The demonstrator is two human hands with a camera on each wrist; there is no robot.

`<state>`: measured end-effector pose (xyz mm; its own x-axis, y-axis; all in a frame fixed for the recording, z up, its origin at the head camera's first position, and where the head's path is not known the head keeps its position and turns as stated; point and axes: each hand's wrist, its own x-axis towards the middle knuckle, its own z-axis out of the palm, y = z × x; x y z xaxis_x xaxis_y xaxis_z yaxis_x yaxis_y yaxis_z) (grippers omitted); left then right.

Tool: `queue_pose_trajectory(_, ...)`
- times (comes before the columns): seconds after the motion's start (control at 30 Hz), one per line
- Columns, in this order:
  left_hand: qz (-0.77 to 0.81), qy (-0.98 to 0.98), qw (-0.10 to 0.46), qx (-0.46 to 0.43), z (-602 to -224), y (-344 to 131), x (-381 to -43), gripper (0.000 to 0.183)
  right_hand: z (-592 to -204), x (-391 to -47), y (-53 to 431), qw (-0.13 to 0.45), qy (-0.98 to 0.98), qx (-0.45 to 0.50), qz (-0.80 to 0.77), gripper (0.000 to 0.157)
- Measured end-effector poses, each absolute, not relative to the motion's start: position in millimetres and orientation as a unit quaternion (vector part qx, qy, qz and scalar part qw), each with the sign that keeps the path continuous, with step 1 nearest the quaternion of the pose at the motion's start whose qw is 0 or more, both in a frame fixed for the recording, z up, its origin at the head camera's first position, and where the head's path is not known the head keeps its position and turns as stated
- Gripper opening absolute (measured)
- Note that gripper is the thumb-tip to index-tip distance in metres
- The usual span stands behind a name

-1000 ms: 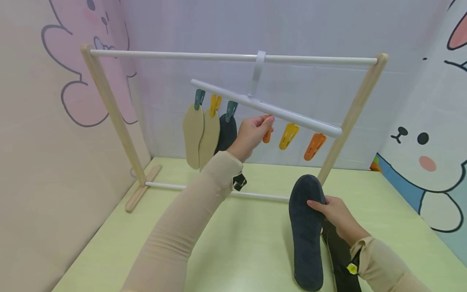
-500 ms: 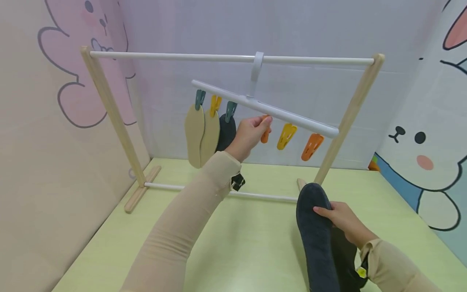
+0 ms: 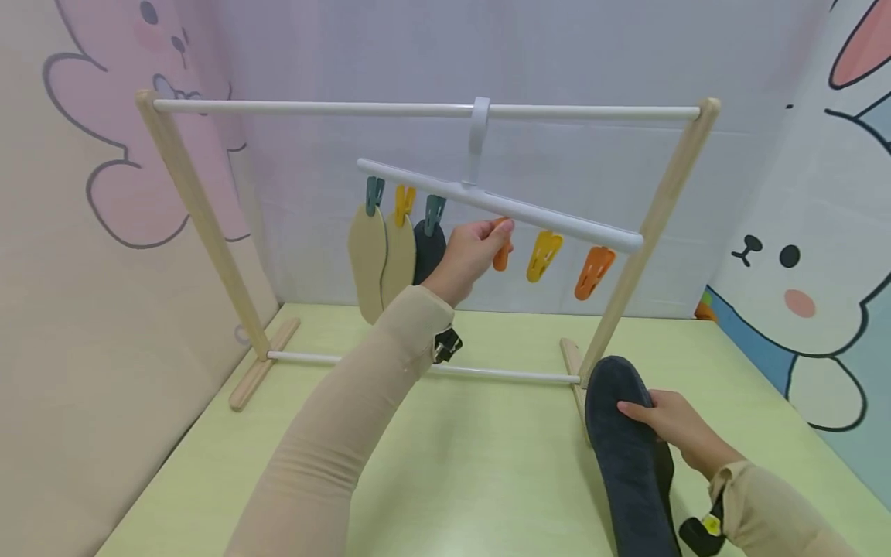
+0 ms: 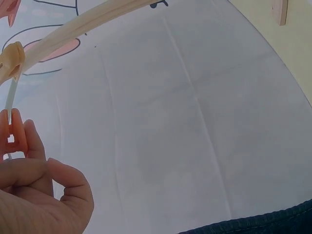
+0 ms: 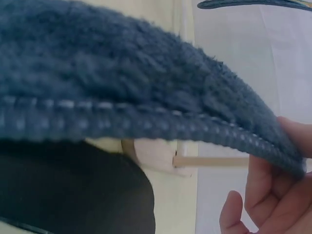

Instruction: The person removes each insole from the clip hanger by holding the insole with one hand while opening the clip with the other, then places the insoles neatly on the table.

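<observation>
My left hand (image 3: 465,255) pinches an orange clip (image 3: 501,246) under the white hanger bar (image 3: 557,222). The same clip (image 4: 18,134) shows between the fingertips in the left wrist view. My right hand (image 3: 678,425) holds a dark navy insole (image 3: 629,464) near its upper end, thumb on the face. Its fuzzy surface (image 5: 122,58) and stitched edge fill much of the right wrist view, above a smooth black shape (image 5: 73,185). Left of my left hand hang two beige insoles (image 3: 366,255) and a navy insole (image 3: 429,251), partly hidden by my left hand and forearm.
A yellow clip (image 3: 544,256) and another orange clip (image 3: 595,272) hang at the bar's right end. The tilted hanger hooks on the top rod (image 3: 313,109) of a wooden-legged rack. A low white rod (image 3: 515,375) crosses above the pale green table (image 3: 445,480). Decorated walls stand around.
My right hand has moved right and slightly down with the navy insole, away from the clips. My left hand stays on the orange clip. The head view has shifted a little.
</observation>
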<state>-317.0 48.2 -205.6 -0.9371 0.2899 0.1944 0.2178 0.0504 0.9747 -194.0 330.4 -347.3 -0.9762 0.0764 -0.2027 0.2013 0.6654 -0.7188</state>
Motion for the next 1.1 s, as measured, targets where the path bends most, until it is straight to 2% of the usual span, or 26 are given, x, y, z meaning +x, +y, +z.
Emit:
queue_pose_trajectory(0.9, 0.677, 0.712, 0.041, 0.184, -205.2, 43.2, -315.7, 0.030, -336.9, -179.6, 367.3, 0.094, 0.917, 0.095, -0.376, 0.056)
queue_pose_trajectory(1.1, 0.676, 0.714, 0.037, 0.179, -205.1, 43.3, -317.0, 0.030, -337.3, -178.1, 376.5, 0.089, 0.929, 0.087, -0.349, 0.052)
